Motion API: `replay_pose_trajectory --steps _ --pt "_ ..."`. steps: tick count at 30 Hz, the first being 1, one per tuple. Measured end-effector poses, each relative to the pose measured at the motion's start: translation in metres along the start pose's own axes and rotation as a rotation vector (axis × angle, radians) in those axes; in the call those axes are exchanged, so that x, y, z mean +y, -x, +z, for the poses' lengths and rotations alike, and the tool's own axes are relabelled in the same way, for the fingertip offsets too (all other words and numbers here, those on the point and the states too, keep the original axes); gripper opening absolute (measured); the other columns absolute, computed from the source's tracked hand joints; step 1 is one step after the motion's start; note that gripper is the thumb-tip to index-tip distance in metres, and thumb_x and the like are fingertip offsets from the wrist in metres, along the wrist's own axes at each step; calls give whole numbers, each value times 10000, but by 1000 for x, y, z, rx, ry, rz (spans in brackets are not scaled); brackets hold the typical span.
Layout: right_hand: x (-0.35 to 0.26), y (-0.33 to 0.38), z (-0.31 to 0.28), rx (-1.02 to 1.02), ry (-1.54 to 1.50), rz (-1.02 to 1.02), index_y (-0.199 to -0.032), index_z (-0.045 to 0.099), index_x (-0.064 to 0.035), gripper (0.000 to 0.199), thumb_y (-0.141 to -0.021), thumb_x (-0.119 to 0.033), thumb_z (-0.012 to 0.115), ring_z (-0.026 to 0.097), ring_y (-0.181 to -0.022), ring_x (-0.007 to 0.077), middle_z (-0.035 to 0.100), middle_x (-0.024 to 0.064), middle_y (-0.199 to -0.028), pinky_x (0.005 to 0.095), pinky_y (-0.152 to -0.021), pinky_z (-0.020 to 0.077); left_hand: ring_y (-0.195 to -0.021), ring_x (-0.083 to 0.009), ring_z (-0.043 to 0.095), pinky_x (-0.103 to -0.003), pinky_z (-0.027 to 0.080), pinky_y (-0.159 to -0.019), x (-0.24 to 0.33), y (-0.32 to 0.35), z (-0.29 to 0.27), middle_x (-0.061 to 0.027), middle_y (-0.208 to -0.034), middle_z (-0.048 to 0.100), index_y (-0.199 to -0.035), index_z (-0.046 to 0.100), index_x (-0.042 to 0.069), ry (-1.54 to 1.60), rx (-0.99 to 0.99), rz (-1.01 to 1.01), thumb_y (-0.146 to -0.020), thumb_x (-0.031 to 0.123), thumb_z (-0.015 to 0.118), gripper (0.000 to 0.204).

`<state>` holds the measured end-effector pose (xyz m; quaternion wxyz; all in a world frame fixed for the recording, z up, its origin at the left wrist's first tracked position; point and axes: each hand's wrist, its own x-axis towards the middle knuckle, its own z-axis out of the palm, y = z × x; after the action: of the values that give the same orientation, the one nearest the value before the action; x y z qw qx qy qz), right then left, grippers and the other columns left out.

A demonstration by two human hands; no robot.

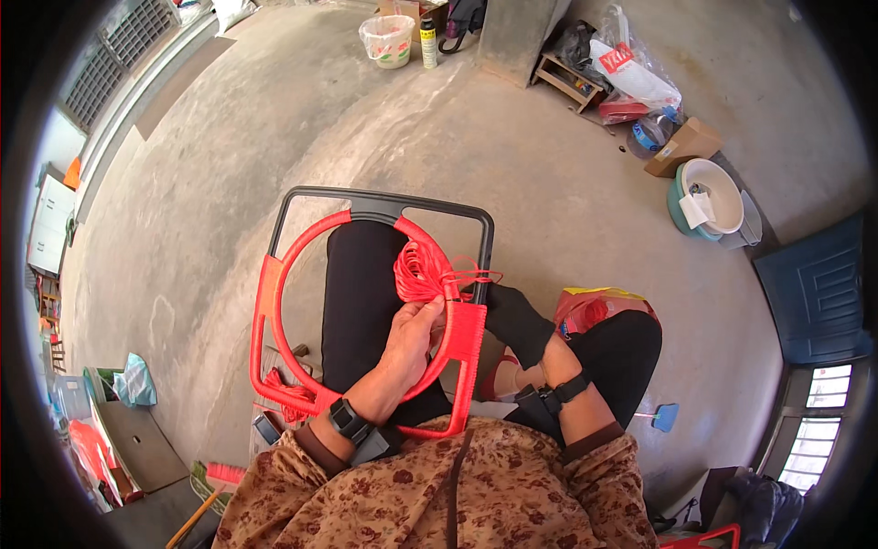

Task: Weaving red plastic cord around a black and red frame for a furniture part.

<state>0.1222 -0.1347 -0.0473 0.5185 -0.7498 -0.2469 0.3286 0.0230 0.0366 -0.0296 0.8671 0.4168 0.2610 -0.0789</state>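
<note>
A red plastic frame (466,343) with a round opening and a black upper handle (389,195) rests across my lap. A coiled bundle of red cord (421,273) lies at the right side of the ring, its loose strands reaching over the black bar. My bare left hand (410,340) comes through the ring, with thumb and fingers pinched on the lower end of the bundle. My right hand (519,322), in a dark glove, is closed beside the frame's right edge, close to the strands. Its fingertips are hidden, so what it grips cannot be made out.
More red cord (285,395) lies beyond the frame's lower left corner. A bag with red contents (599,306) stands by my right knee. Further off are a waste bin (387,43), stacked basins (709,199), a cardboard box (684,146) and a broom (222,476).
</note>
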Motion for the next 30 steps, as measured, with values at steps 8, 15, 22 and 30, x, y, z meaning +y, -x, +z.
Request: replay_pose_trajectory --steps 8,15,22,30 --pt "6 88 -37 427 -401 72 -1146 556 -51 340 -818 -113 620 599 -916 206 595 112 -1007 324 -816 485 -834 -93 622 -223 490 -737 6 11 10 -36 -975 650 -1101 555 47 101 -42 69 -936 200 519 228" --pt "-16 135 -120 778 -596 164 -1023 554 -58 206 -854 -166 598 540 -774 180 514 60 -814 291 -794 475 -920 -128 626 -260 498 -824 8 16 14 -88 -1030 647 -1192 491 4 78 -136 210 -922 83 540 285" --pt "-63 113 -78 1145 -827 241 -900 552 -65 157 -890 -219 576 481 -632 153 432 8 -621 257 -772 465 -914 -122 623 -254 496 -832 8 17 18 -86 -1027 648 -1167 513 -12 95 -116 274 -910 20 558 263" --pt "-19 50 -32 232 -387 38 -1169 561 -21 318 -876 -145 556 606 -915 204 610 106 -1045 320 -835 477 -869 -103 626 -245 504 -802 5 10 16 -61 -971 655 -1113 543 7 91 -162 217 -905 45 580 215"
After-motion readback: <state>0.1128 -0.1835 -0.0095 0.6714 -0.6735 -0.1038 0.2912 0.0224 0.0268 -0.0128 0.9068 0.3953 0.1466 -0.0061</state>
